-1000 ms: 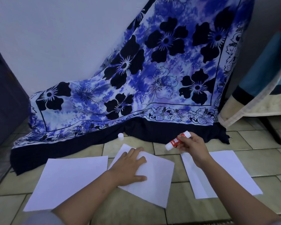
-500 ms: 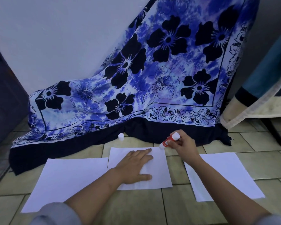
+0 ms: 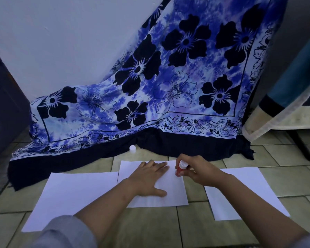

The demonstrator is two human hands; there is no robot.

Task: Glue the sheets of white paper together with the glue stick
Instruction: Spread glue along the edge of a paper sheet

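Paper lies in three pieces across the lower frame on the floor (image 3: 195, 230): left sheet (image 3: 75, 197), middle sheet (image 3: 174, 192), right sheet (image 3: 240, 196), side by side, likely ready to be joined. At centre, the left hand (image 3: 149, 178) rests flat on the middle sheet, fingers straight and relaxed, probably to pin it against sliding. Just right of centre, the right hand (image 3: 199, 171) is curled round the glue stick (image 3: 180, 169), held nearly upright, red end down and seemingly touching the sheet near its upper right corner, apparently to start an edge. The cap (image 3: 132, 148) sits apart above, beside the cloth (image 3: 168, 86).
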